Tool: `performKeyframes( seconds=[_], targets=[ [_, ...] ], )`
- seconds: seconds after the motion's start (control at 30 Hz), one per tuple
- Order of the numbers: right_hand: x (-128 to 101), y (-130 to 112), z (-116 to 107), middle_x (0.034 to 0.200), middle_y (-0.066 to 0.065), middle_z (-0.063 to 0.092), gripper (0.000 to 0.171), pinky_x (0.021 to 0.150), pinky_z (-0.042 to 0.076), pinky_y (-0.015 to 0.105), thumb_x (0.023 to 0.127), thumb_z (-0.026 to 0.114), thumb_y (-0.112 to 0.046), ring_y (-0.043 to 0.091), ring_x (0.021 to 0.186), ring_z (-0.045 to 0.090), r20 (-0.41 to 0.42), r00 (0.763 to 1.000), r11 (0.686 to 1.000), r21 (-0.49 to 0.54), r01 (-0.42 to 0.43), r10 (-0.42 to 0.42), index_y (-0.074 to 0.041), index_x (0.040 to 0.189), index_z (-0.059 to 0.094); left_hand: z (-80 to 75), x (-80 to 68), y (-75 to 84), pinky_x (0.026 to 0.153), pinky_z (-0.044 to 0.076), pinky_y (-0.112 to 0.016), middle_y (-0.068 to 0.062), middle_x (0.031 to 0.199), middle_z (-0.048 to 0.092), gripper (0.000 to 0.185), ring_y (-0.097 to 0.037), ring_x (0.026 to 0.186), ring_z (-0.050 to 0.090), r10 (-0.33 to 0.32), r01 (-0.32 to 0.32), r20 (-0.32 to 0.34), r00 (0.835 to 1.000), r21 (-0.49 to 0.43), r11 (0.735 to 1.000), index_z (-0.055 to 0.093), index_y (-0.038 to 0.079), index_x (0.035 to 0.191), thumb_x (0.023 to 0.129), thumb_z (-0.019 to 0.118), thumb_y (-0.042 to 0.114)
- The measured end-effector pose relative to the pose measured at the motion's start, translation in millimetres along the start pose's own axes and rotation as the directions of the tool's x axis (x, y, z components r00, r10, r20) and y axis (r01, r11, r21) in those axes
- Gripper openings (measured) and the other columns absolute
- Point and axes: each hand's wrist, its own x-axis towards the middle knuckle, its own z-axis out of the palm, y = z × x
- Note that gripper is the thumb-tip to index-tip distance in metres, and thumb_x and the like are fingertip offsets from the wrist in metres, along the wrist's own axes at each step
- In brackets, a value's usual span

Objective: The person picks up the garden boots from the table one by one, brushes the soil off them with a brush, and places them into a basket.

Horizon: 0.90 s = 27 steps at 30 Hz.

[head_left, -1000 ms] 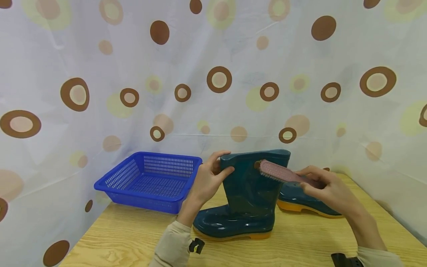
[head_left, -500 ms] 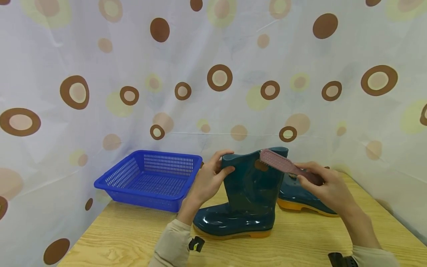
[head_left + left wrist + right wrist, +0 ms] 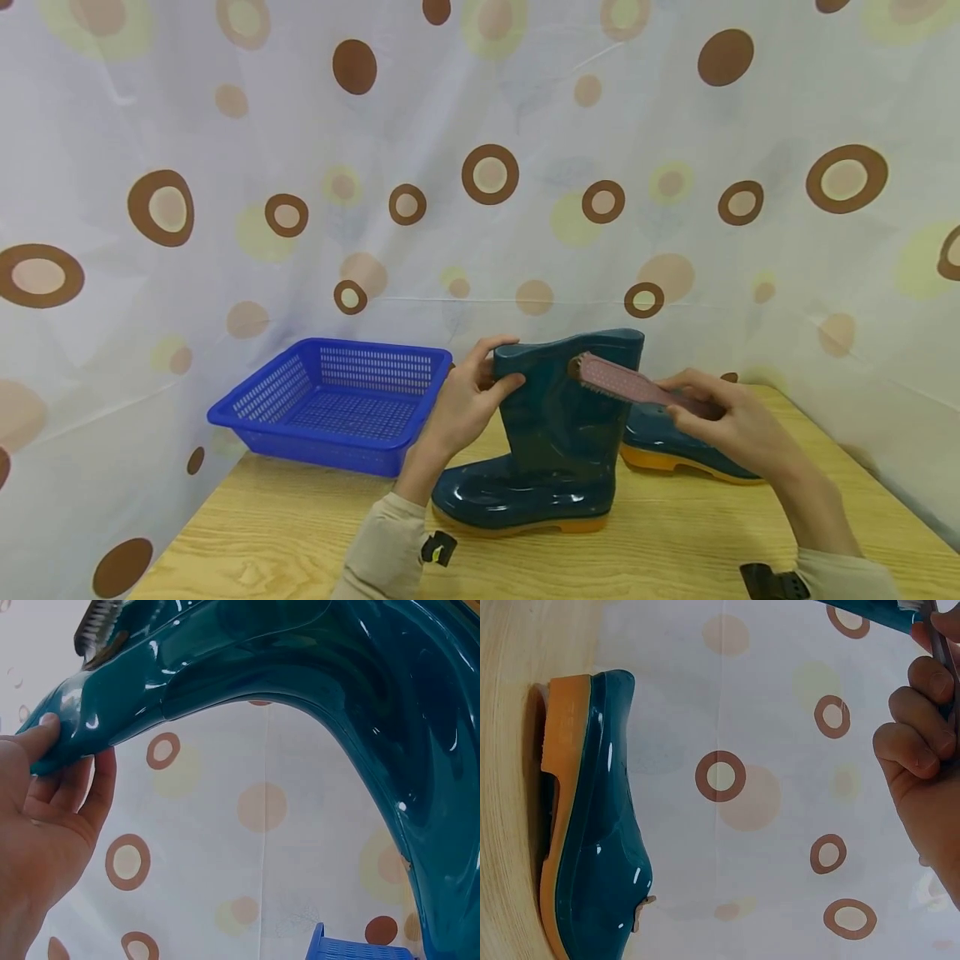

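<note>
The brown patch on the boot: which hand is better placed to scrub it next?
Probably the right: the right hand holds the pink brush, its head at the brown patch. The left hand grips the boot by its top edge, so seems better suited to steadying.

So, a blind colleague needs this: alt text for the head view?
A left hand grips the top of an upright teal boot; the right hand holds a pink brush at its shaft. A blue basket and second boot sit nearby.
</note>
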Motion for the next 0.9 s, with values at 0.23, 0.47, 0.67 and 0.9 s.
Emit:
performKeyframes(
  seconds=[0.23, 0.47, 0.67, 0.9],
  targets=[
    [-2.7, -1.4, -6.9, 0.081, -0.009, 0.06, 0.028, 0.053, 0.039, 0.026, 0.091, 0.065, -0.001, 0.009, 0.061, 0.048, 0.025, 1.0, 1.0, -0.012, -0.003, 0.003, -0.014, 0.116, 0.068, -0.4, 0.4, 1.1, 0.064, 0.049, -0.023, -0.003, 0.098, 0.073, 0.046, -0.012, 0.075, 0.067, 0.004, -0.004, -0.015, 1.0, 0.001, 1.0, 0.05, 0.032, 0.14, 0.097, 0.064, 0.023],
    [-4.6, -5.1, -8.9, 0.084, -0.01, 0.062, 0.033, 0.051, 0.04, 0.025, 0.087, 0.066, 0.007, 0.008, 0.059, 0.049, -0.033, 0.998, 0.999, 0.022, 0.046, -0.045, -0.01, 0.116, 0.069, -0.1, -1.3, 1.1, 0.055, 0.037, -0.023, -0.003, 0.078, 0.064, 0.045, -0.02, 0.066, 0.059, 0.009, -0.009, -0.029, 1.0, 0.005, 1.0, 0.05, 0.033, 0.139, 0.097, 0.064, 0.024],
    [-0.1, -7.3, -2.6, 0.075, -0.01, 0.06, 0.038, 0.048, 0.037, 0.022, 0.085, 0.065, 0.012, 0.005, 0.054, 0.044, -0.117, 0.986, 0.993, 0.003, 0.117, -0.115, -0.008, 0.117, 0.069, 0.0, -1.7, 1.8, 0.049, 0.031, -0.023, -0.001, 0.067, 0.045, 0.043, -0.015, 0.055, 0.044, 0.0, 0.001, -0.017, 1.0, 0.024, 1.0, 0.051, 0.036, 0.138, 0.098, 0.062, 0.028],
    [4.6, -7.1, 8.7, 0.077, -0.011, 0.062, 0.039, 0.049, 0.04, 0.021, 0.087, 0.066, 0.008, 0.004, 0.054, 0.048, -0.076, 0.989, 0.992, -0.019, 0.126, -0.127, -0.014, 0.119, 0.069, -1.0, -1.3, 3.1, 0.049, 0.031, -0.023, -0.002, 0.071, 0.052, 0.042, -0.013, 0.055, 0.044, 0.001, -0.002, 0.005, 1.0, 0.027, 1.0, 0.051, 0.032, 0.139, 0.099, 0.061, 0.025]
  ],
)
